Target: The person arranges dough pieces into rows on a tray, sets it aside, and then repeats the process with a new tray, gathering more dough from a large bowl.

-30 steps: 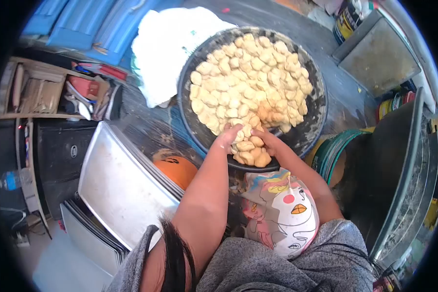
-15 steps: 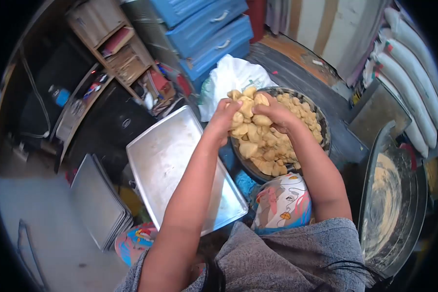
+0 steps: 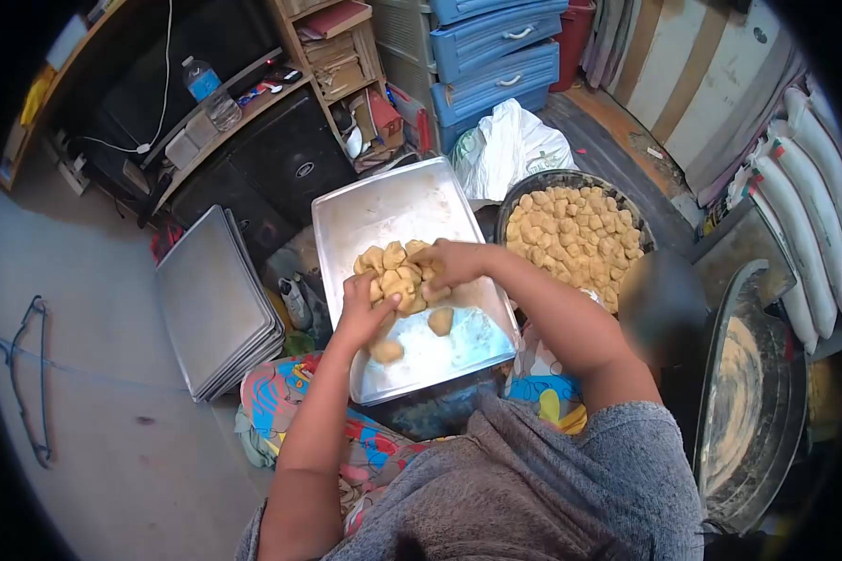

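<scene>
1. Dough pieces that were held up over the near edge of the black tub half a second ago have been carried leftward and lowered onto the metal tray. Part of the batch is thus now placed on the tray, as a crowded clump rather than spaced out.

2. Well to the left of both hands, a stack of trays is seen leaning at a slant.

3. Around the left side of the clump, the left hand is curved, its thumb pressed to a front piece. Whether the pieces are grasped or already released cannot be told.

4. Between the left hand and the tray's near edge, one loose piece is set apart; a second piece is seen to its right, below the clump.

5. Over the right side of the clump, the right hand is bent with its fingers against the pieces. These fingers are blurred, so the firmness of their hold cannot be judged.

6. Beyond the right hand, a white bag is set behind the tray, and many more pieces are contained in the black tub.

7. Farthest right of the hands, a large dark basin is stood on its side, its inside coated with pale residue.
</scene>
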